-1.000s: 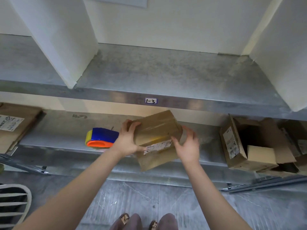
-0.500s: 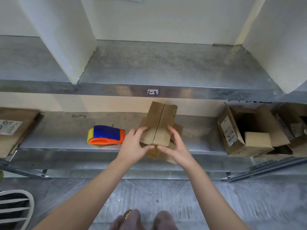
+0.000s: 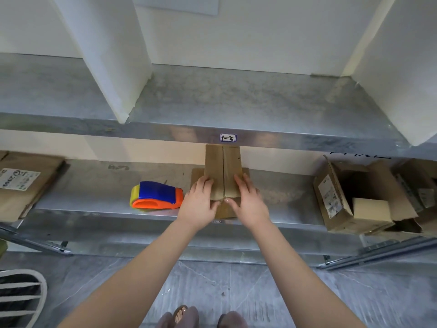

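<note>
A small brown cardboard box (image 3: 223, 171) with a taped seam down its middle rests on the lower metal shelf (image 3: 94, 192), just under the "1-3" label (image 3: 228, 138). My left hand (image 3: 201, 204) holds the box's left side and my right hand (image 3: 249, 203) holds its right side. Fingers lie along the box's top. Both thumbs meet at the near end of the seam. The box's near face is mostly hidden behind my hands.
A blue, orange and yellow tape dispenser (image 3: 157, 196) lies on the shelf just left of my left hand. Open cardboard boxes (image 3: 340, 204) crowd the shelf's right end, and a flat labelled carton (image 3: 21, 183) sits at the left. A white basket (image 3: 21, 297) stands on the floor.
The box was tilted and held in front of the shelf edge. It has been turned seam-up and moved back onto the lower shelf, with both hands still on it.
</note>
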Tool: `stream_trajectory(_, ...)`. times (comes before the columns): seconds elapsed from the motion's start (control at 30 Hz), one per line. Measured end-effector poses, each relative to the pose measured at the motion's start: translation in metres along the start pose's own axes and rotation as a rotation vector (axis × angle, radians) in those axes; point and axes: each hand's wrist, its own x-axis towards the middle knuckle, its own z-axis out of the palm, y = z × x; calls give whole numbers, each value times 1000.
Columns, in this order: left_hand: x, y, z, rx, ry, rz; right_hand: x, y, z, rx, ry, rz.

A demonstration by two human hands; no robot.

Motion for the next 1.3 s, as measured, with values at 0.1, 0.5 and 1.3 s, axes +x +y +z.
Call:
stream_trajectory(0.1, -3, -10, -13, 103, -56, 75, -17, -3, -6, -33, 94, -41)
stream_trajectory(0.5, -57, -111, -95, 501, 17, 207, -34, -77, 13, -250, 215, -478)
stream_trajectory(1.3, 24, -187, -56, 246, -363, 214, 7, -107, 146, -73, -55, 88)
